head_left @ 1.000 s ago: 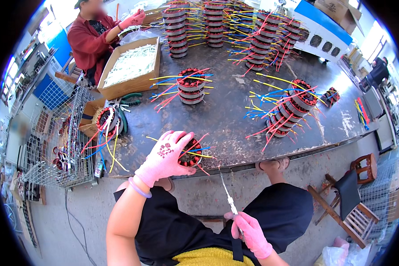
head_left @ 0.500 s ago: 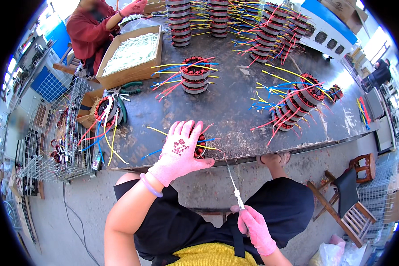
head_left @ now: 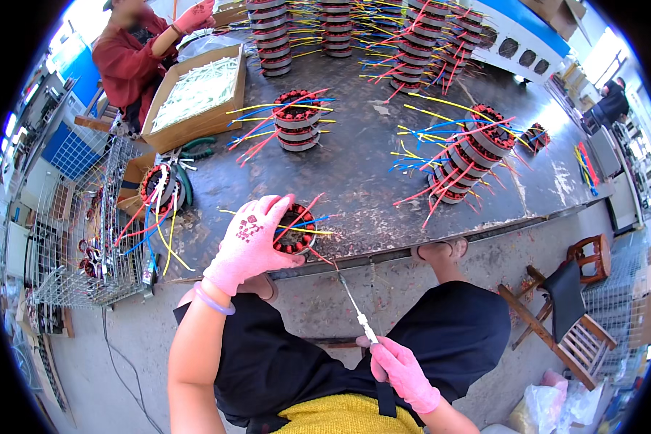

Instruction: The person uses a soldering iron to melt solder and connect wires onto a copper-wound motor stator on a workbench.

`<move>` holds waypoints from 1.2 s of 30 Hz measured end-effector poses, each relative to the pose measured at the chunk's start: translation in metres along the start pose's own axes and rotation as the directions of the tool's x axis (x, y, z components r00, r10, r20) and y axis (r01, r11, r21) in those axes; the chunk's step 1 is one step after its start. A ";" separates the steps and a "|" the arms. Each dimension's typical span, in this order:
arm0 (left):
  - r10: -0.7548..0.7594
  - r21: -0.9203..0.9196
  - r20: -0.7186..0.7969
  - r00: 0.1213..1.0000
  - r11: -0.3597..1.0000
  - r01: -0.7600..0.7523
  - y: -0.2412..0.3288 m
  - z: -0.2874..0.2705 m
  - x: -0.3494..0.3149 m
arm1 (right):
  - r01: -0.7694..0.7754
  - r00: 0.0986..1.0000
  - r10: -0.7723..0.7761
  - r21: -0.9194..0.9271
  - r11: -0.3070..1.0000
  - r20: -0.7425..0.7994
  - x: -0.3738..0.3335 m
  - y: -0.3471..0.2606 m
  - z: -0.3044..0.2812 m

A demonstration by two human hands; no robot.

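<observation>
My left hand [head_left: 244, 239], in a pink glove, grips the side of a wound motor stator [head_left: 297, 244] at the table's front edge. Its thumb lies along the near rim, with red windings and red, blue and yellow leads showing past the fingers. Over my lap, my right hand [head_left: 402, 370], also gloved in pink, is closed on a thin tool [head_left: 364, 322] with a white section by the fingers and a slim shaft. The shaft points up-left and meets the end of a red lead [head_left: 324, 257] from the stator. The exact joint is too small to make out.
Stator stacks [head_left: 470, 155] stand on the dark table [head_left: 369, 181], with taller ones behind. A cardboard box [head_left: 195, 87] of white sleeves sits back left, near green-handled pliers [head_left: 197, 147] and another stator [head_left: 161, 184]. A co-worker [head_left: 134, 58] is beyond; a wire basket [head_left: 79, 217] stands left.
The view has shifted, so the table things sit further left. My left hand has turned aside, baring more of the stator. The right hand still holds the thin tool toward the red lead.
</observation>
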State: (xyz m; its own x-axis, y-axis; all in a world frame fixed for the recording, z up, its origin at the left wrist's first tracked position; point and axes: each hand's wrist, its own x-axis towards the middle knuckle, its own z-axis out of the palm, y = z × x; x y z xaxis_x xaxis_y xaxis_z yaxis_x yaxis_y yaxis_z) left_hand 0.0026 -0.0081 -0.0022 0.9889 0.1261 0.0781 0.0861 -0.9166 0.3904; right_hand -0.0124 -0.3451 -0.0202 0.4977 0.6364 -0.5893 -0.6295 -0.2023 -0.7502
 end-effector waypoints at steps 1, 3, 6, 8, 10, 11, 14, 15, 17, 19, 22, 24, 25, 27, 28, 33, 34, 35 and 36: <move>-0.006 0.013 -0.002 1.000 1.000 0.006 -0.001 -0.001 -0.001 | -0.007 1.000 0.007 0.016 1.000 0.003 0.000 -0.001 0.002; 0.011 0.022 -0.009 1.000 1.000 -0.011 -0.003 -0.002 -0.001 | -0.030 1.000 0.030 0.009 1.000 -0.002 0.001 -0.009 0.004; 0.050 0.016 -0.017 0.999 0.999 -0.050 -0.007 0.001 0.000 | -0.002 1.000 0.003 -0.036 0.999 0.010 0.006 -0.002 0.000; 0.070 0.007 -0.017 0.997 0.998 -0.070 -0.008 0.002 0.000 | 0.017 1.000 -0.016 -0.047 0.999 0.025 0.009 0.004 -0.002; 0.072 0.000 -0.017 0.997 0.997 -0.072 -0.010 0.002 -0.001 | 0.017 0.999 -0.015 -0.035 0.999 0.045 0.012 0.005 -0.001; 0.070 -0.005 -0.018 0.997 0.998 -0.070 -0.011 0.001 -0.001 | 0.016 0.999 -0.014 -0.051 0.999 0.041 0.013 0.003 0.000; 0.066 -0.021 -0.016 0.998 0.998 -0.066 -0.010 0.001 -0.001 | 0.006 1.000 -0.004 -0.063 0.998 0.030 0.012 0.000 0.003; 0.065 -0.025 -0.014 0.998 0.998 -0.065 -0.010 0.001 0.000 | -0.002 1.000 0.003 -0.044 0.999 0.028 0.012 0.001 0.003; 0.063 -0.025 -0.014 0.998 0.998 -0.063 -0.009 0.002 0.000 | -0.008 1.000 0.008 -0.018 1.000 0.028 0.012 0.002 0.002; 0.060 -0.018 -0.012 0.998 0.998 -0.060 -0.008 0.001 0.000 | -0.008 0.999 0.008 0.001 1.000 0.031 0.014 0.002 0.004; 0.045 -0.020 0.001 0.999 0.999 -0.045 -0.005 0.000 0.000 | 0.017 0.999 -0.016 -0.010 1.000 0.032 0.013 0.002 0.003; 0.044 -0.011 -0.001 0.999 0.999 -0.044 -0.005 0.001 0.000 | 0.018 0.999 -0.017 -0.018 1.000 0.029 0.013 0.004 0.002; 0.044 -0.006 -0.002 0.999 0.999 -0.044 -0.006 0.002 0.000 | 0.018 0.999 -0.018 -0.022 1.000 0.028 0.013 0.005 0.002; 0.055 -0.012 0.003 0.998 0.998 -0.055 -0.007 0.002 0.001 | 0.021 0.999 -0.019 -0.055 0.998 0.029 0.014 0.009 -0.001; 0.057 -0.013 0.005 0.998 0.998 -0.057 -0.007 0.002 0.001 | 0.022 0.999 -0.019 -0.073 0.997 0.033 0.014 0.010 -0.002; 0.069 -0.021 -0.001 0.998 0.997 -0.069 -0.008 0.002 0.001 | 0.036 0.999 -0.035 -0.035 0.999 0.040 0.014 0.008 0.001; 0.069 -0.027 0.001 0.998 0.997 -0.069 -0.008 0.002 0.002 | 0.041 0.998 -0.039 -0.045 0.998 0.040 0.014 0.008 0.001; 0.068 -0.027 0.000 0.998 0.997 -0.068 -0.007 0.002 0.002 | 0.037 0.999 -0.037 -0.019 0.999 0.038 0.013 0.009 0.001; 0.068 -0.028 -0.002 0.998 0.997 -0.068 -0.006 0.002 0.002 | 0.033 0.999 -0.034 0.006 0.999 0.036 0.013 0.009 0.001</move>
State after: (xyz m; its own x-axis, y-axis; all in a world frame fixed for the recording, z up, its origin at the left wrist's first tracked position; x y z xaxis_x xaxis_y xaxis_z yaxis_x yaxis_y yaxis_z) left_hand 0.0044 -0.0029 -0.0062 0.9923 0.0642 0.1063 0.0151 -0.9122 0.4094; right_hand -0.0126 -0.3383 -0.0344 0.4967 0.6693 -0.5526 -0.6162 -0.1765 -0.7676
